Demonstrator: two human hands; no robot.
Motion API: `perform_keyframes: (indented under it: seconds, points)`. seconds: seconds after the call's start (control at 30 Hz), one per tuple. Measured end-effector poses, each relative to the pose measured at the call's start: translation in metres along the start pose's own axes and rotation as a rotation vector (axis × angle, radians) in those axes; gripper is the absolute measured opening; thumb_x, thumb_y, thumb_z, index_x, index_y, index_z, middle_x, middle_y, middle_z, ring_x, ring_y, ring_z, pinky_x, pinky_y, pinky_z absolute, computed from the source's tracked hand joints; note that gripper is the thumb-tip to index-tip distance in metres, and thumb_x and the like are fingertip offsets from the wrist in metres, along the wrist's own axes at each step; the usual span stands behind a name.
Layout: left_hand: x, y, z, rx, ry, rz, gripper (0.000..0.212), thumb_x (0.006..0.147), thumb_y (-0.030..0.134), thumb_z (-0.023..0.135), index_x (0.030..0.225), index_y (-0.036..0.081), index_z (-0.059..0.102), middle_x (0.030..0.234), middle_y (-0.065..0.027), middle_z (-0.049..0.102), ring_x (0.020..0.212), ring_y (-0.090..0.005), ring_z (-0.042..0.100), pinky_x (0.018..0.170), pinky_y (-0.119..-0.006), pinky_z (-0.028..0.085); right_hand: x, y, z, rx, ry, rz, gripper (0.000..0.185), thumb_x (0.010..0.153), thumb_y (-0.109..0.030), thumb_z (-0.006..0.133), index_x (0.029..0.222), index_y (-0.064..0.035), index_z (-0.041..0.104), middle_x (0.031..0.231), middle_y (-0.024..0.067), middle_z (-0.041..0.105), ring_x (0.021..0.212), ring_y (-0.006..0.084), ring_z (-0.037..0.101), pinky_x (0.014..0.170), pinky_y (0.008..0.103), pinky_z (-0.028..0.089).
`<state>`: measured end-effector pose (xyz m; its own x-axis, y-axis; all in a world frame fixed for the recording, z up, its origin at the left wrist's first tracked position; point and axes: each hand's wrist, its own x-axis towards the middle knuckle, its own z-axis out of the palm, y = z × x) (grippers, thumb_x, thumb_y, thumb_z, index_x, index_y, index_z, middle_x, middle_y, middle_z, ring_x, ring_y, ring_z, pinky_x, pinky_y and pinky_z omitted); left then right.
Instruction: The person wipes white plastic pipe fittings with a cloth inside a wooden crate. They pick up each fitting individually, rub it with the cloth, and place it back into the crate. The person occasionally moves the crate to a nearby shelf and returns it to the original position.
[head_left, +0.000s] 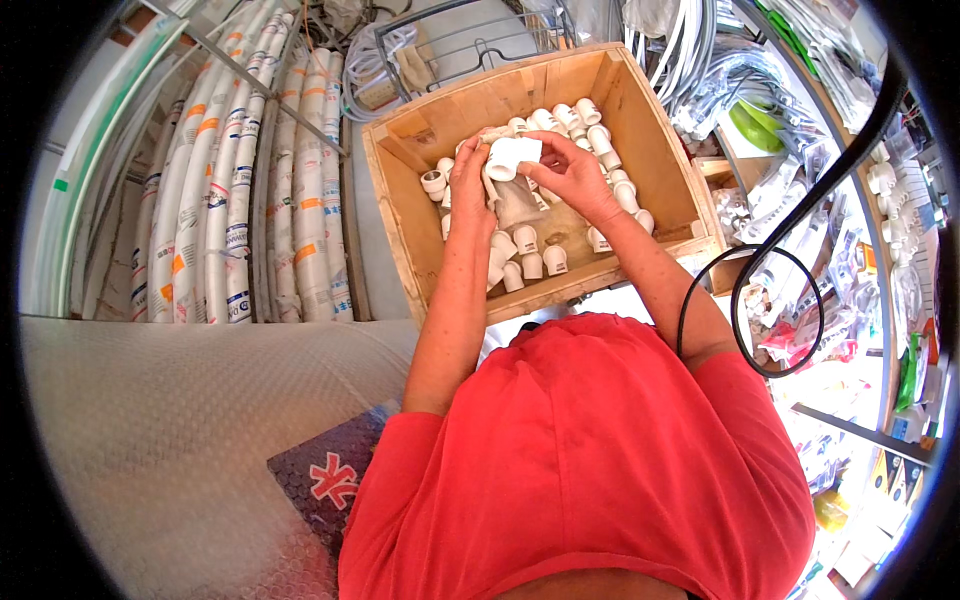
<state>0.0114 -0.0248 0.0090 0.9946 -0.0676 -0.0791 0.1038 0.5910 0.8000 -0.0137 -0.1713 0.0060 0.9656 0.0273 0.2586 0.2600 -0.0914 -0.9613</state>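
Both my hands are over an open wooden crate (532, 298). Between them is a white plastic pipe elbow fitting (504, 159), its round opening facing down and left. My left hand (472, 176) holds a cloth (492, 191) against the fitting's left side. The fingers of my right hand (561, 166) are at the fitting's right edge, gripping it. Below my hands, more white elbow fittings (555, 259) stand on the crate's floor, with others (589, 112) along the back and right. A brownish sheet (517, 202) partly shows beneath my hands.
Wrapped white pipes (225, 187) stand to the left. Behind the crate are a wire basket (480, 52) and coiled tubing (375, 45). Shelves with bagged parts (795, 262) line the right. A black cable (817, 195) loops near my right arm. Bubble wrap (172, 420) covers the lower left.
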Motion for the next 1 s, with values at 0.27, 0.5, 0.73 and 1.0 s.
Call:
perform_keyframes:
  seconds: [0.27,0.5,0.73,1.0]
  points:
    - [0.0,0.002,-0.002,0.034,-0.068,0.018,0.024,0.085,0.009,0.047,0.106,0.002,0.056,0.101,-0.0083,0.061,0.092,-0.0168,0.059,0.082,-0.028,0.047,0.0,-0.014,-0.012,0.286,-0.155,0.362,0.038,0.083,-0.036,0.06,0.101,-0.0022,0.06,0.076,0.0015,0.059,0.064,0.0079,0.057,0.061,0.0212,0.048]
    - [-0.002,0.002,-0.003,0.297,-0.139,0.118,0.019,0.083,0.007,0.053,0.1,0.004,0.061,0.1,-0.0067,0.062,0.09,-0.0131,0.058,0.08,-0.026,0.046,0.003,-0.006,-0.017,0.195,-0.176,0.362,0.038,0.081,-0.038,0.06,0.093,-0.002,0.062,0.075,0.0006,0.059,0.058,0.0068,0.052,0.057,0.0206,0.044]
    - [0.002,-0.005,-0.005,0.5,-0.116,0.312,0.019,0.079,0.003,0.055,0.096,0.005,0.063,0.091,-0.0033,0.062,0.084,-0.0098,0.055,0.076,-0.024,0.045,0.003,0.007,-0.011,-0.247,0.112,0.11,0.044,0.073,-0.036,0.068,0.098,-0.0001,0.061,0.075,0.0063,0.061,0.064,0.0124,0.056,0.061,0.0262,0.047]
    - [0.005,-0.016,-0.003,0.513,-0.073,0.352,0.023,0.079,0.003,0.061,0.101,0.006,0.06,0.098,-0.0037,0.061,0.09,-0.0114,0.055,0.08,-0.025,0.045,0.009,0.021,-0.014,-0.186,0.271,0.016,0.039,0.069,-0.023,0.071,0.101,-0.004,0.06,0.075,0.005,0.059,0.063,0.0107,0.053,0.059,0.0242,0.046]
